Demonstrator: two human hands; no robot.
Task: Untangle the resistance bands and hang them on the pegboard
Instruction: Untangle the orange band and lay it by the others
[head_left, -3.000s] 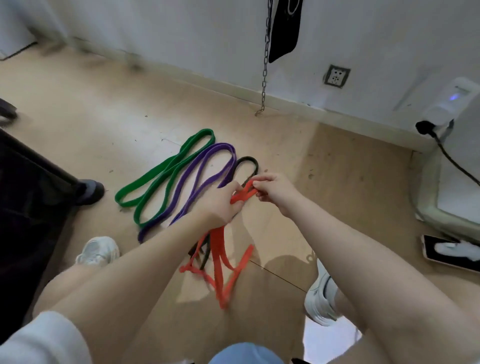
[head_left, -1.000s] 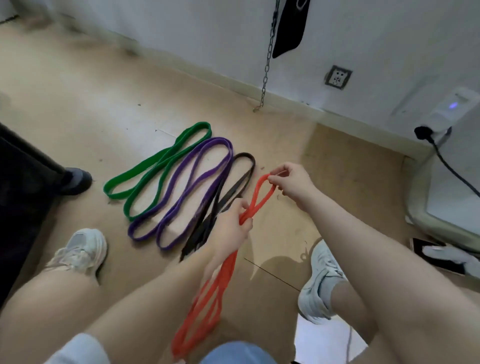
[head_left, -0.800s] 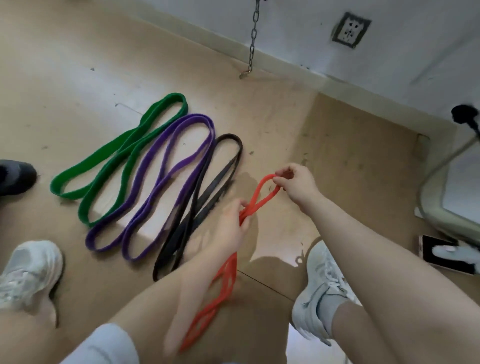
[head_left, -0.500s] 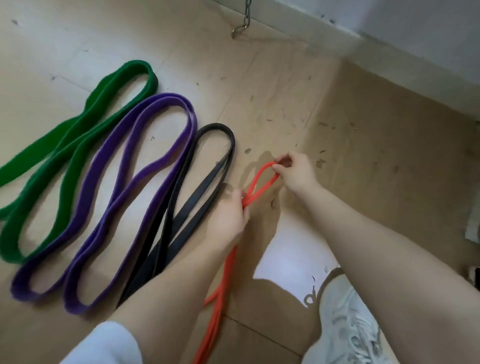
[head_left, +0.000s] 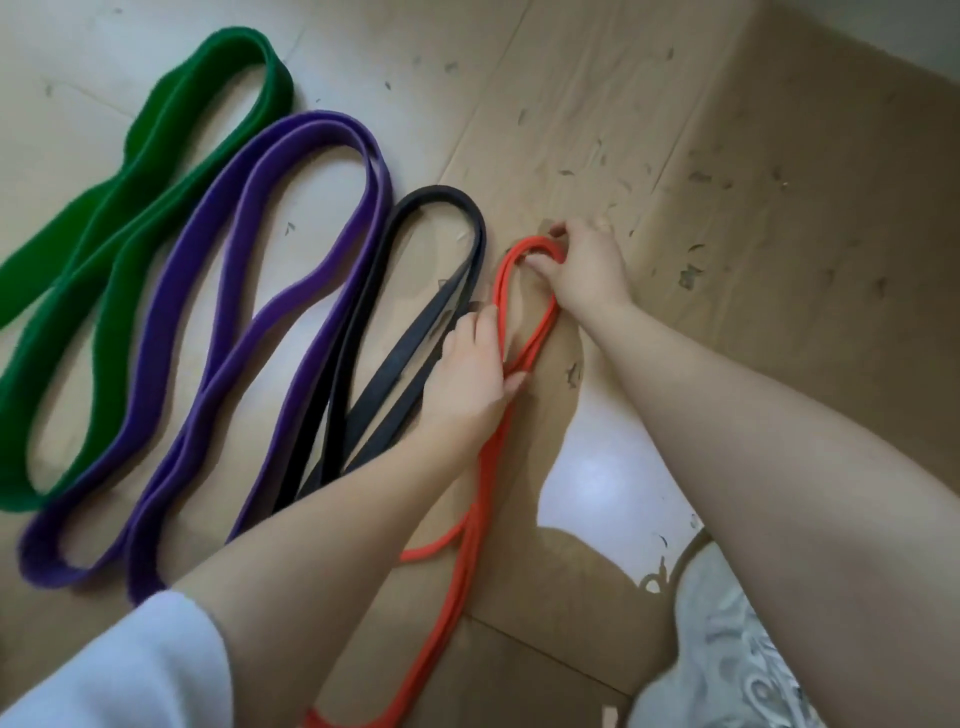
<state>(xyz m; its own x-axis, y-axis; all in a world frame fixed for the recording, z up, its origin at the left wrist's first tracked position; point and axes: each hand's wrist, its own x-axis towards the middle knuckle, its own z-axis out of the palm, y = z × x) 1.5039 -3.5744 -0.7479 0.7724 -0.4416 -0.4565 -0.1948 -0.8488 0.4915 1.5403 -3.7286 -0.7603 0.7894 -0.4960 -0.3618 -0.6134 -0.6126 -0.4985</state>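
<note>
On the floor (head_left: 779, 208), both hands (head_left: 589, 270) (head_left: 470, 384) pinch the orange band (head_left: 498, 291).

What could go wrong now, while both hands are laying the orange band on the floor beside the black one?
1. The left hand rests over the black band while holding the orange band; it may drag the black one and cross them again.
2. The orange band's lower part has a side loop; it may stay twisted.
3. The right hand pinches the top bend; if released under tension, it could spring back.
</note>
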